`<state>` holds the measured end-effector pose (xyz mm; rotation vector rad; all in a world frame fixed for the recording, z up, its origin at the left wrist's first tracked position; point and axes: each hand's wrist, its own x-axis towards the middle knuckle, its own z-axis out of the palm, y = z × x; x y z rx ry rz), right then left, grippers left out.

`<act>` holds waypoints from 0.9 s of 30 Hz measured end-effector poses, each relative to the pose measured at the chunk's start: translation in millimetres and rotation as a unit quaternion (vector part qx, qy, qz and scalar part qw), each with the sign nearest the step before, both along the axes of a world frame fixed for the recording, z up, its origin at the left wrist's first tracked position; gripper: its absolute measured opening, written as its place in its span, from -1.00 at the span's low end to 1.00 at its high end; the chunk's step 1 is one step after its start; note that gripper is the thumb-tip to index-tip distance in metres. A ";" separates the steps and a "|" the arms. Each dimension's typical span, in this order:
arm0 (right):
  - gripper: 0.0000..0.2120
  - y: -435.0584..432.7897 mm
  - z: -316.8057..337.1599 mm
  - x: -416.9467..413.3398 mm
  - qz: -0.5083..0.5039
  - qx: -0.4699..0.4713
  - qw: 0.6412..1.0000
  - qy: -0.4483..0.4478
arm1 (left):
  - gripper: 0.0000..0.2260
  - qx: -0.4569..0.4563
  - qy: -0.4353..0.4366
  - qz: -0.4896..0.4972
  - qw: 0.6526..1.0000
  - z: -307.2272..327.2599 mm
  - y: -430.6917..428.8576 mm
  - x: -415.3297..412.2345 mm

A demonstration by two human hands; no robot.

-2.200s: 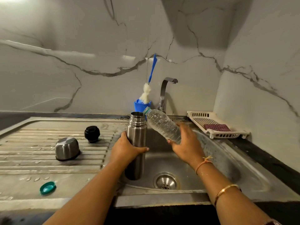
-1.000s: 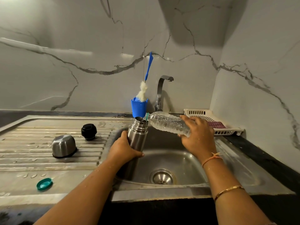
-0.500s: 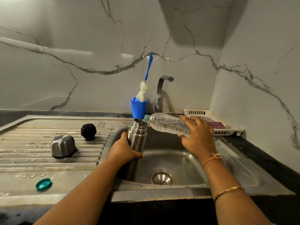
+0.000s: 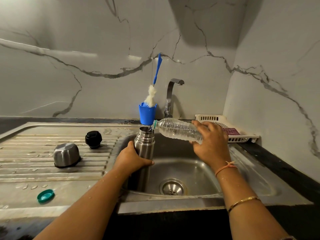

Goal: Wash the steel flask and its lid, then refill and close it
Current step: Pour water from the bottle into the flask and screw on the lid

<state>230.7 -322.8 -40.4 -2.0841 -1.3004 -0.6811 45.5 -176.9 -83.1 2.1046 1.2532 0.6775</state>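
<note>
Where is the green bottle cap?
In the head view, the green cap lies lower left on the drainboard, nearer the camera than the steel cup.

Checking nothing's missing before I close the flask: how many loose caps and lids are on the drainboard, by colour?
Steel: 1, domed steel cup lid
Black: 1, round black plastic stopper
Green: 1, small green bottle cap
Total: 3

— How many flasks?
— One steel flask [image 4: 144,144] at centre frame, and one plastic bottle [image 4: 176,130] to its right.
— Lids?
— Three at the left: one steel cup [image 4: 66,154], one black stopper [image 4: 93,139], one green cap [image 4: 45,196].
— And the rest?
— One blue holder [image 4: 147,114], one brush [image 4: 152,96], one tap [image 4: 170,97], one white basket [image 4: 210,118]. Two hands: left hand [image 4: 131,158], right hand [image 4: 211,141].
</note>
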 end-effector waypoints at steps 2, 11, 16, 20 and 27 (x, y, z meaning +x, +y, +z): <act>-0.40 -0.1 -0.5 0.0 0.001 0.002 1.000 -0.001 | -0.26 0.000 0.000 0.000 1.000 0.4 -0.1 0.1; -0.40 1.0 -1.8 1.4 0.004 0.012 1.000 -0.008 | -0.29 -0.005 -0.003 0.002 1.000 0.7 -0.5 0.2; -0.39 1.4 -1.7 2.2 0.002 0.012 1.000 -0.009 | -0.29 0.000 -0.007 0.001 1.000 -0.5 0.8 0.0; -0.37 1.4 -1.9 2.8 0.000 0.013 1.000 -0.010 | -0.31 0.001 -0.010 0.000 1.000 -1.3 1.8 -0.4; -0.37 2.0 -2.3 3.2 0.002 0.016 1.000 -0.016 | -0.34 0.007 -0.009 0.003 1.000 -1.4 2.5 -0.5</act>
